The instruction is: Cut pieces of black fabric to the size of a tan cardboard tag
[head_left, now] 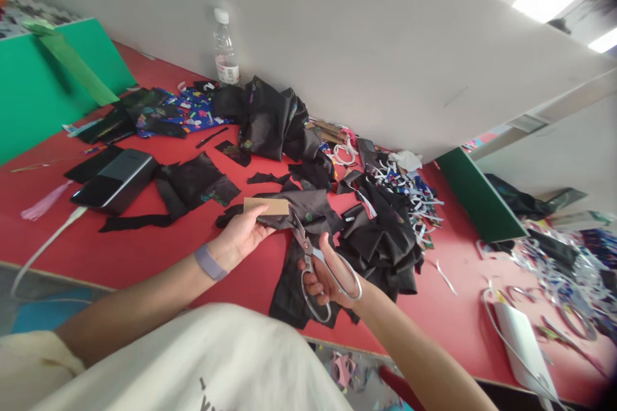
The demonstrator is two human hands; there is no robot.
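In my left hand is a small tan cardboard piece, pressed by the thumb against black fabric beneath it. My right hand grips a pair of scissors by its pale handles. The blades are parted and reach up to the fabric's edge, just right of the cardboard. A black cloth strip hangs below the blades toward the table's front edge. Crumpled black fabric lies to the right of my right hand.
A plastic bottle stands against the grey partition. More black cloth and blue patterned fabric lie on the red table. A black device with a white cable sits left; a white power bank lies right.
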